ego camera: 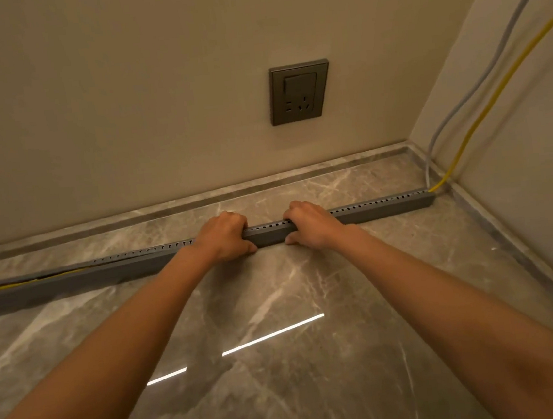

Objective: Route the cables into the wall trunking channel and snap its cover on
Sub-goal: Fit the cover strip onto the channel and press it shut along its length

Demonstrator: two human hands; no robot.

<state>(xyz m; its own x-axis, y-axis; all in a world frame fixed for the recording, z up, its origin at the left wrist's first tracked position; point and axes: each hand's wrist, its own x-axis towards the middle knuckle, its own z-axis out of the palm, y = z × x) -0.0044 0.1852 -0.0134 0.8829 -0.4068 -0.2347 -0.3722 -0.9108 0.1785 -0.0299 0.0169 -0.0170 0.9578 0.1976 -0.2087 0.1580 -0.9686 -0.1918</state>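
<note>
A long grey slotted trunking channel (384, 210) lies on the marble floor, running from the left edge to the right corner. My left hand (225, 237) and my right hand (309, 223) grip it side by side near its middle, fingers curled over the top and thumbs on the front face. The grey cover (267, 234) sits on the stretch between and to the right of my hands. A yellow cable (483, 109) and a grey cable (458, 105) come down the right wall and enter the channel's right end. At the far left the yellow cable (20, 283) shows in an open gap.
A dark wall socket with a switch (298, 92) sits on the back wall above the channel. A marble skirting (265, 185) runs along both walls. The glossy marble floor (282, 345) reflects a strip light in front of the channel.
</note>
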